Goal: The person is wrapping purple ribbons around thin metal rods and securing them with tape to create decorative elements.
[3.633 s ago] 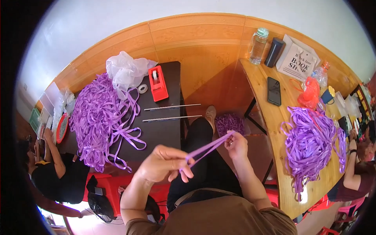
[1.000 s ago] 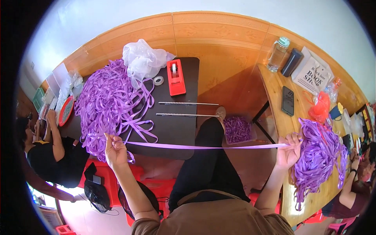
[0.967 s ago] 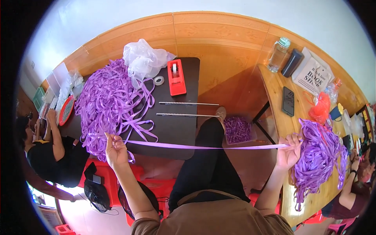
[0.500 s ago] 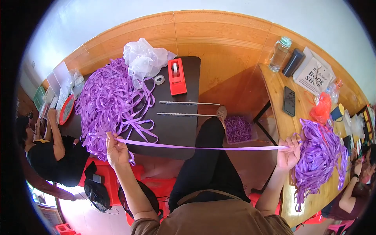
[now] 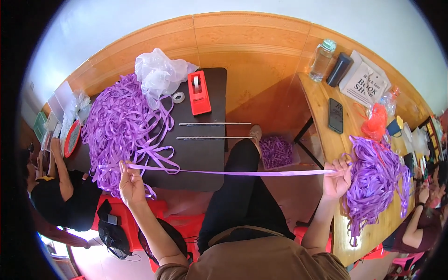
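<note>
1. I can see the left hand (image 5: pixel 132 184) (centre-left) and right hand (image 5: pixel 337 179) (centre-right), fingers pinched on a purple ribbon (image 5: pixel 252 174) stretched mid-frame.
2. Looks super light and floppy, probably slick, so I'd pinch near the ends.
3. Tangled ribbon heap (image 5: pixel 114 126) at left, red tape dispenser (image 5: pixel 200 101) just beyond, upper centre-left.

Spread wide, both of them! Left forearm (image 5: pixel 156 228) slants up and outward, left hand (image 5: pixel 132 187) in a pinch; right forearm (image 5: pixel 318 224) angles out too, right hand (image 5: pixel 337 180) roughly level, fingers curled in, pinching.
</note>
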`<state>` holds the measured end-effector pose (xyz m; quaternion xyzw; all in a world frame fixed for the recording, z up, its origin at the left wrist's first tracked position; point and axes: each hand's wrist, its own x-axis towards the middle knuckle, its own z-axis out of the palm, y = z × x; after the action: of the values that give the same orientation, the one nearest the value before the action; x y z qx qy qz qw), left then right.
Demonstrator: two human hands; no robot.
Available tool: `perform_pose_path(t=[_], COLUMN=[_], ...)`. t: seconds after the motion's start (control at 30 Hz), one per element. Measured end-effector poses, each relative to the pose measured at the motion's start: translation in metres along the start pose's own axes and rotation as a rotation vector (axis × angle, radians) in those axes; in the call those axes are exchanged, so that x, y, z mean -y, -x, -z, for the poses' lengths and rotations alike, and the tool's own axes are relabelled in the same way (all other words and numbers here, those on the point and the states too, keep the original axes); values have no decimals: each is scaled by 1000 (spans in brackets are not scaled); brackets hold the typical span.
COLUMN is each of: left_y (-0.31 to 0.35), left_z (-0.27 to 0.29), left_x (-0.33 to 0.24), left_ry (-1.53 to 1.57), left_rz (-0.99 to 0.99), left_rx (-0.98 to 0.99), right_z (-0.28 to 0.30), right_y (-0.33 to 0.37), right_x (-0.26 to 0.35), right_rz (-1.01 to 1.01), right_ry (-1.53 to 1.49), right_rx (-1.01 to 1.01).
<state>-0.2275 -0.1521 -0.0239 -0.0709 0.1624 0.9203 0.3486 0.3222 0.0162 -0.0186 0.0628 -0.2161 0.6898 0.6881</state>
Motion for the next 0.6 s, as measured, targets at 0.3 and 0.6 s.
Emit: perform_pose_path(t=[0.3, 0.6], left_y=[-2, 14], left_z=[10, -7], left_x=[-11, -8], left_ry=[-71, 14], left_rz=[218, 198], left_rx=[419, 401], right_z=[5, 7], right_y=[5, 5], right_x=[1, 2], right_rz=[30, 34], right_ry=[-10, -12], right_rx=[-62, -74])
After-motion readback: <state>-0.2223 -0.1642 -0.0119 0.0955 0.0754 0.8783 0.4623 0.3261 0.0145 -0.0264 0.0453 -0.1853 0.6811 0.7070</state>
